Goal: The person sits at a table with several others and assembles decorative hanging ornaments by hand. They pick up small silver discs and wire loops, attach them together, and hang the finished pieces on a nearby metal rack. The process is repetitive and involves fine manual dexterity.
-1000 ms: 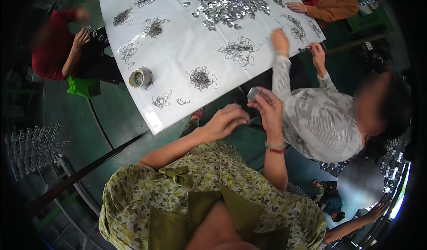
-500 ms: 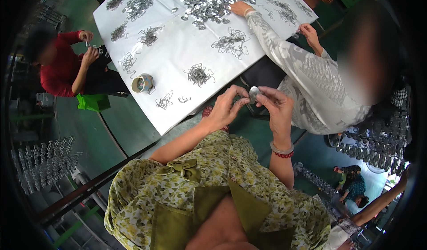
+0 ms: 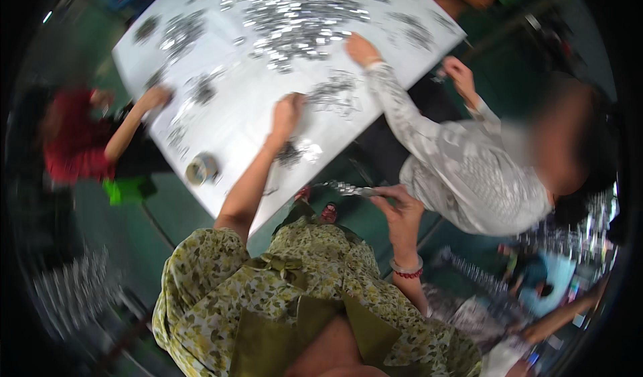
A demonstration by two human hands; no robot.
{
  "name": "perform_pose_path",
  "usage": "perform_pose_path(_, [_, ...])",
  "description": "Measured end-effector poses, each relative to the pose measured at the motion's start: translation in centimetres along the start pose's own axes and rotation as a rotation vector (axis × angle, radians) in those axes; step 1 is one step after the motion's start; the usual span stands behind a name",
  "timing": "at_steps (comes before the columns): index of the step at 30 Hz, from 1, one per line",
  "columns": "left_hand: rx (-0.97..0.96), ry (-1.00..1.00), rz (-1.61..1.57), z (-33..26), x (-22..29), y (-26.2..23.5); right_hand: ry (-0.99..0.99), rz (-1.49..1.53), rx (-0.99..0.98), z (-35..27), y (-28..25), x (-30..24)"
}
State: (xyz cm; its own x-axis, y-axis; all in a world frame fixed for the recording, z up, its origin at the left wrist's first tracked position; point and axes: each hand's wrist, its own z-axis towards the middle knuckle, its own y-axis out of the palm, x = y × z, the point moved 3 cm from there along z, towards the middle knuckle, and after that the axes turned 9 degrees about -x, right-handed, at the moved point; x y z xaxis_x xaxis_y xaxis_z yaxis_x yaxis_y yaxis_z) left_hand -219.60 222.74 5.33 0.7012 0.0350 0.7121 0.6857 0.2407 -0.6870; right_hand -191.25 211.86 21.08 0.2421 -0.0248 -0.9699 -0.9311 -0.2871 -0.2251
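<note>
My left hand [image 3: 288, 117] is stretched over the white table [image 3: 244, 119], beside a loose pile of bent wire hooks [image 3: 333, 97]. Motion smears its fingers, so whether it grips anything does not show. A second small pile of wire hooks [image 3: 289, 153] lies under that wrist. Off the table's near edge, my right hand [image 3: 402, 211] is closed, thumb and fingers pinching a shiny silver metal piece [image 3: 362, 191]. Blurred glints trail leftward from it, and its exact shape is unclear. Silver oval discs [image 3: 301, 22] form a large heap toward the table's far side.
A round tin [image 3: 201, 168] stands near the table's left edge. At right, a co-worker's hand [image 3: 364, 48] reaches to the disc heap; at left, another person's hand [image 3: 154, 98] is over the table edge. More hook piles [image 3: 182, 34] lie far left. Racks of metal parts [image 3: 74, 290] stand lower left.
My left hand has left the disc and moved up and forward over the table. My right hand has dropped slightly, still holding a metal piece. The left co-worker's hand has reached to the table.
</note>
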Motion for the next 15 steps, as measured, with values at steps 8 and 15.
perform_pose_path(8, [-0.315,-0.010,0.499,3.4,-6.2,3.2,0.052,0.145,-0.037,1.0,-1.8,0.1])
perform_pose_path(15, [-0.292,-0.108,0.363,6.1,-5.0,0.3,-0.155,0.027,0.067,1.0,-3.1,-0.4])
